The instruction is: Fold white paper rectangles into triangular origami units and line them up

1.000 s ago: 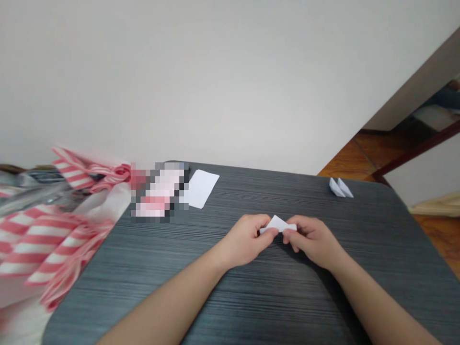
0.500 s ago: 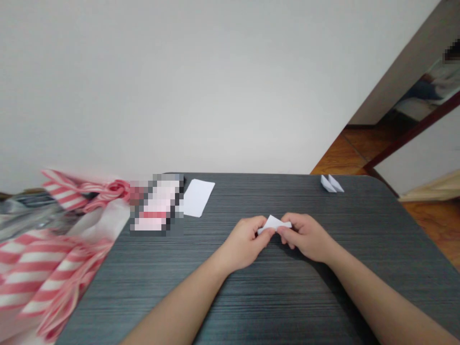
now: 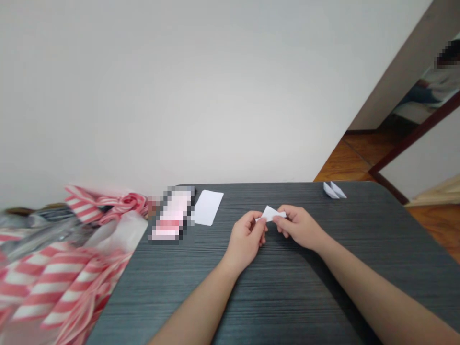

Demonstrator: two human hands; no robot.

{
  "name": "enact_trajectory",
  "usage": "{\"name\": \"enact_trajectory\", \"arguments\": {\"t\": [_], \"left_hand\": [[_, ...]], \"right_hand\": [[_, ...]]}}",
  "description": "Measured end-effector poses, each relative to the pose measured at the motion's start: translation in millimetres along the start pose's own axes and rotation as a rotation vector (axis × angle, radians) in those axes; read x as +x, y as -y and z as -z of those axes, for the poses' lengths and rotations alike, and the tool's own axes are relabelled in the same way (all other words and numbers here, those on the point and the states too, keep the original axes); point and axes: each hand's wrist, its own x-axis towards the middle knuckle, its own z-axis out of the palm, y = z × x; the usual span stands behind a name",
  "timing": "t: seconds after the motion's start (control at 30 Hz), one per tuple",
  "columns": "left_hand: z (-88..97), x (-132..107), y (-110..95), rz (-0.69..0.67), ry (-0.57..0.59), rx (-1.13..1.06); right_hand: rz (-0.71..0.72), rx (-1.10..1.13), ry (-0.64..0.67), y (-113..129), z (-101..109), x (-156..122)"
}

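Observation:
Between my two hands is a small folded piece of white paper, with a pointed corner sticking up. My left hand pinches its left end between thumb and fingers. At the other end, my right hand grips the paper, thumb on the near side and fingers behind. The fingertips hide part of its lower edge. Both hands are just above the dark wood-grain table. Off to the left lies a flat white sheet of paper. Far right on the table stand folded white paper pieces with pointed ends.
A phone-like device, blurred out, lies beside the sheet. Red-and-white striped cloth and clear plastic are heaped past the table's left edge. A pale wall rises behind the table. At upper right a person partly shows.
My view has shifted slightly, so the table and things on it sit lower and further right. The fingers of my left hand have shifted on the paper; both hands still hold it.

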Motion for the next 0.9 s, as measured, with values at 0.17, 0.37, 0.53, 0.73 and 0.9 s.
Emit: {"name": "enact_trajectory", "arguments": {"t": [0.17, 0.37, 0.53, 0.73, 0.9], "left_hand": [[-1.7, 4, -1, 0.045, 0.056, 0.057], [-5.8, 15, -6, 0.122, 0.169, 0.160], [-9.2, 25, -9, 0.121, 0.190, 0.150], [-8.0, 28, -1, 0.045, 0.186, 0.161], [-5.2, 24, 5, 0.050, 0.169, 0.173]], "right_hand": [[0.002, 0.012, -0.004, -10, -3, -2], [-0.001, -0.006, -0.012, -14, 1, -4], [-0.021, 0.024, -0.092, -18, 3, -4], [-0.004, 0.086, -0.074, -20, 8, -5], [-0.026, 0.073, -0.067, -20, 8, -8]]}}
